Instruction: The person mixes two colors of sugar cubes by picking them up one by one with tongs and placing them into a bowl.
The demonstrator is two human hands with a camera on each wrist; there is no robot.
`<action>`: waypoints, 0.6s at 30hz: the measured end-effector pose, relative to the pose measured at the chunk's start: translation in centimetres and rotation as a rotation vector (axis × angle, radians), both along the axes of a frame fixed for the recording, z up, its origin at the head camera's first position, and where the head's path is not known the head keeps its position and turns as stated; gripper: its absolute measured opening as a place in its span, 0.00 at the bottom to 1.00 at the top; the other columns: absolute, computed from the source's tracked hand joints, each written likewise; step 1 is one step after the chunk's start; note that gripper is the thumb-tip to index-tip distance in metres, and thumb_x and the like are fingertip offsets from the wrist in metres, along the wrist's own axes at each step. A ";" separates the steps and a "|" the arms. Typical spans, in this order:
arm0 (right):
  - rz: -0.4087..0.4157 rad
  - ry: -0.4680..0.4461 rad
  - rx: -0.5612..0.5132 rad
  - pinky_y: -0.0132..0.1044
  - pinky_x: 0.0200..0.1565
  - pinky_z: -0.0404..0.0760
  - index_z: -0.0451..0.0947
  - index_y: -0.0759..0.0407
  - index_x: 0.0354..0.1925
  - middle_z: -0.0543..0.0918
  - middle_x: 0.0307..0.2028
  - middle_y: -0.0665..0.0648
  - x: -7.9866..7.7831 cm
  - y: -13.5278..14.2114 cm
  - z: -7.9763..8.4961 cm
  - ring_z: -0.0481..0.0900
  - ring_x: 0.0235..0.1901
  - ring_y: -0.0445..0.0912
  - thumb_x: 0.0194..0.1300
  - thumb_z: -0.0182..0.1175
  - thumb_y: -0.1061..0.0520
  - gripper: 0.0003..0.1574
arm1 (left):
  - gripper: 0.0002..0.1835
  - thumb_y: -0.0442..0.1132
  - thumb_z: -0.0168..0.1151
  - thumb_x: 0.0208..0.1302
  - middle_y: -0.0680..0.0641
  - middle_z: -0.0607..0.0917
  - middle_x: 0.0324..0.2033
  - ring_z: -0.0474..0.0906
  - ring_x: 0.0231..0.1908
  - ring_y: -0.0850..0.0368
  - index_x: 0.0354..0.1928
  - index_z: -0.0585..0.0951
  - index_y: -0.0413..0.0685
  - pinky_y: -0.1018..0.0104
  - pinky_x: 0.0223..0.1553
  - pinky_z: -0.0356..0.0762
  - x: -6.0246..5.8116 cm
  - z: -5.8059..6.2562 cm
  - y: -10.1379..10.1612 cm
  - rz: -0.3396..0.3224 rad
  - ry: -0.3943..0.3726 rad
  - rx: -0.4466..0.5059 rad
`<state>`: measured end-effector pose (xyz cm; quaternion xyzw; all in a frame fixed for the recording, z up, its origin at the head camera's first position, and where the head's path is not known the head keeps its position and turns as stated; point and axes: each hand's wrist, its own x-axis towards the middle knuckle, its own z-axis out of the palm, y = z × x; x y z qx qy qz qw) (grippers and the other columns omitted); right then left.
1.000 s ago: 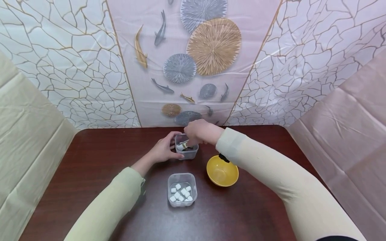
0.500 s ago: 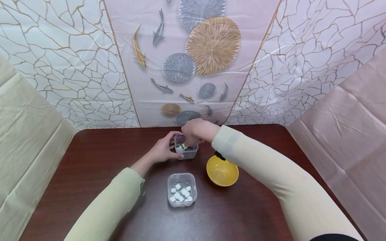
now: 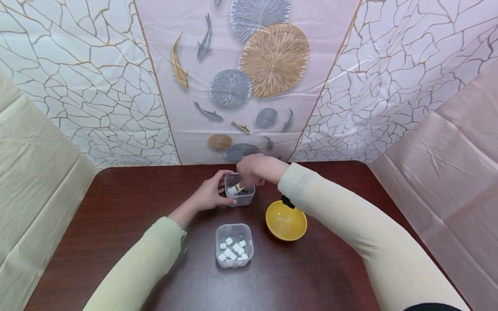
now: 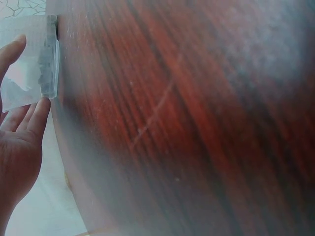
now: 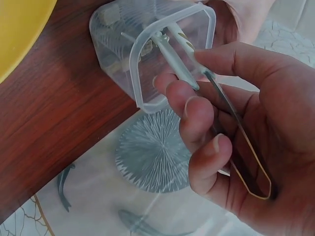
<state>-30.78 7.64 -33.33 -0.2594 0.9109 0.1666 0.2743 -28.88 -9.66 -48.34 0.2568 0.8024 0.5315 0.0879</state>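
Near the table's far edge stands a clear plastic container (image 3: 243, 200). My left hand (image 3: 210, 193) holds its left side, with the thumb on the near wall and fingers behind, as the left wrist view also shows. My right hand (image 5: 246, 103) grips a pair of tongs (image 5: 236, 114) with a bent metal spring and pale arms. The tongs' tips reach down into this container. Small light-brown chunks (image 5: 111, 14) show through its wall in the right wrist view. Whether the tips hold a chunk is hard to see. In the head view my right hand partly covers the container's opening.
A second clear container (image 3: 234, 264) with several white cubes (image 3: 237, 248) stands nearer to me. A yellow bowl (image 3: 286, 222) sits to the right, under my right forearm's edge. Patterned cloth (image 3: 233, 112) hangs behind the brown table (image 3: 128, 207).
My right hand shifts slightly left, then back right, with the tongs staying inside the far container. My left hand keeps its hold; the bowl and near container stay put.
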 end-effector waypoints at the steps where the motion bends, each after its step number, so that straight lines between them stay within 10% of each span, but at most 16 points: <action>1: -0.003 0.001 -0.003 0.35 0.28 0.82 0.83 0.54 0.37 0.84 0.22 0.50 -0.1 0.2 0.0 0.81 0.19 0.41 0.77 0.60 0.40 0.20 | 0.48 0.31 0.85 0.54 0.33 0.75 0.71 0.75 0.70 0.38 0.74 0.66 0.41 0.51 0.67 0.79 0.0 0.0 0.0 0.002 0.000 -0.002; 10: -0.008 -0.039 -0.093 0.38 0.27 0.87 0.86 0.54 0.26 0.86 0.21 0.50 -4.3 3.2 -2.5 0.85 0.20 0.43 0.77 0.57 0.42 0.26 | 0.49 0.30 0.85 0.52 0.32 0.74 0.72 0.76 0.69 0.37 0.74 0.67 0.41 0.52 0.67 0.80 0.1 0.1 0.1 0.009 -0.003 0.005; 18: -0.075 -0.075 -0.193 0.34 0.25 0.85 0.85 0.55 0.27 0.88 0.24 0.52 -1.2 3.6 1.3 0.82 0.20 0.41 0.76 0.56 0.51 0.21 | 0.49 0.27 0.84 0.52 0.31 0.76 0.69 0.77 0.69 0.37 0.74 0.66 0.39 0.52 0.66 0.80 0.2 0.1 0.2 0.005 -0.011 0.020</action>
